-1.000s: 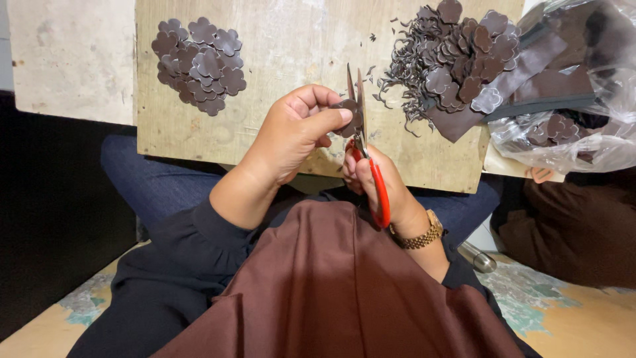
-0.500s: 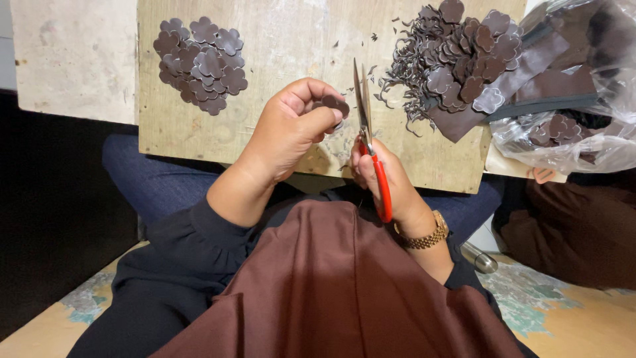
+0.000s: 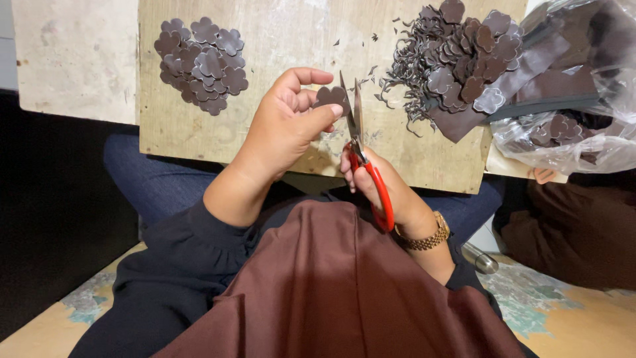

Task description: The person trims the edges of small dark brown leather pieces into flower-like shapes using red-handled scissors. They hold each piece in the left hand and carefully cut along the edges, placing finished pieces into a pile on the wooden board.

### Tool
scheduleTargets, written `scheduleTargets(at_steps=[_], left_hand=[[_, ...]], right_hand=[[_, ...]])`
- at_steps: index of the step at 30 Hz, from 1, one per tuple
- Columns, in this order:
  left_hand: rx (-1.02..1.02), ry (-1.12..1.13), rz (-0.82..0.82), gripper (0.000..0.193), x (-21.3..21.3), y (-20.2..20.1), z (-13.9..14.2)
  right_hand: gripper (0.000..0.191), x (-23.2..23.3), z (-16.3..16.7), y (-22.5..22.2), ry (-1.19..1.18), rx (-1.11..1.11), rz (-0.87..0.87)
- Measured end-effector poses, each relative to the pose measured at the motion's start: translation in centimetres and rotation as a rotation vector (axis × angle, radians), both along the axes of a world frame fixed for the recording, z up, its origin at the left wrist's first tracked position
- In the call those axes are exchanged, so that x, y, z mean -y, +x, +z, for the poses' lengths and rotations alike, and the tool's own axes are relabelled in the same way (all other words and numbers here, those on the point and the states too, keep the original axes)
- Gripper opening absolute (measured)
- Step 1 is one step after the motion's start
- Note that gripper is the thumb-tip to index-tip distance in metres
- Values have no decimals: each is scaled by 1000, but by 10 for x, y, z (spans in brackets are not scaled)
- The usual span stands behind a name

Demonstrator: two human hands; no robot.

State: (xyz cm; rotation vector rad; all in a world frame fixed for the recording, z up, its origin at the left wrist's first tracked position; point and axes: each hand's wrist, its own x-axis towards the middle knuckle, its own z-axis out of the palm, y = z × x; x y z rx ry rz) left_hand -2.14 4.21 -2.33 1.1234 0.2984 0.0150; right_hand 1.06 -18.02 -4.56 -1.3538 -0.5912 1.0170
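Observation:
My left hand [image 3: 285,129] pinches a small dark brown flower-shaped leather piece [image 3: 329,97] between thumb and fingers. My right hand [image 3: 384,189] grips red-handled scissors [image 3: 361,149]; the blades point away from me and sit at the right edge of the piece, slightly apart. Both hands hover over a worn wooden board [image 3: 291,40] resting across my lap. A neat heap of cut flower pieces [image 3: 202,63] lies at the board's far left. A heap of uncut pieces and thin trimmings [image 3: 450,66] lies at its far right.
A clear plastic bag [image 3: 576,132] with more brown pieces and strips lies at the right edge. Brown cloth [image 3: 331,292] covers my lap. Another person's brown garment [image 3: 570,225] shows at right. A pale slab [image 3: 73,59] stands at far left, above a patterned floor [image 3: 86,298].
The scissors have shifted slightly and the blades now stand a little apart beside the piece. My left hand has turned the flower piece, which now shows more fully between my fingers.

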Motion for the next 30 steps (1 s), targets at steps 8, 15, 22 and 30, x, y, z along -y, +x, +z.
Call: scheduleTargets(at_steps=[8,15,22,30], left_hand=[[-56,207,-23,52,-3,-5,16],[13,123,-3,51,0,-4,9],[12,-39,102,53,12,0,0],[16,36,119,53,14,-3,6]], right_hand=[[55,1,3,2,-14,-1,44],[55,0,-3,-3,-2,-75,-18],[58,-4,-6,-8,43,-158,-62],[67,-3,0,-6,38,-125,8]])
